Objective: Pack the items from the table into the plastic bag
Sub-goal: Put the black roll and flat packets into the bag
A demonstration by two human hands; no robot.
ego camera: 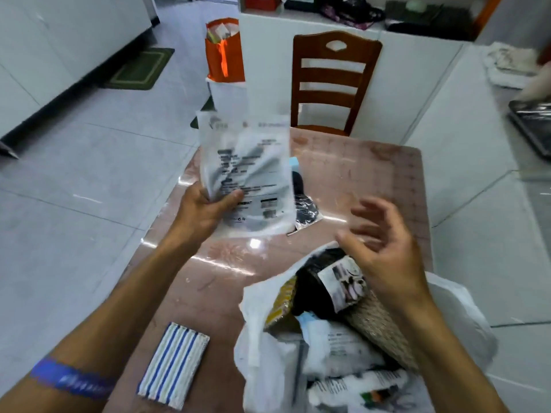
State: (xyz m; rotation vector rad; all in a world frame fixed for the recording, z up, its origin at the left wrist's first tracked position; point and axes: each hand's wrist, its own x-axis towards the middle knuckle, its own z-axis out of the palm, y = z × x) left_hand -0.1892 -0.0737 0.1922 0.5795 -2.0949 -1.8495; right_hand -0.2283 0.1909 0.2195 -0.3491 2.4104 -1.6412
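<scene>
A pinkish glossy table (pixel 357 174) stood on pale floor tiles with a wooden chair (pixel 331 81) at 12 o'clock, the white plastic bag (pixel 268 368) sat at 5 o'clock, the left hand (pixel 205 210) pinched a printed packet (pixel 247 174), and the right hand (pixel 384 251) hovered spread, holding nothing, over the bag.

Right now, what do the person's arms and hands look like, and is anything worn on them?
Both forearms are bare, with no sleeves in view. The left hand and right hand wear no gloves, and no rings are visible. A blue band with blurred pale lettering wraps the left forearm; its text is unreadable.
</scene>
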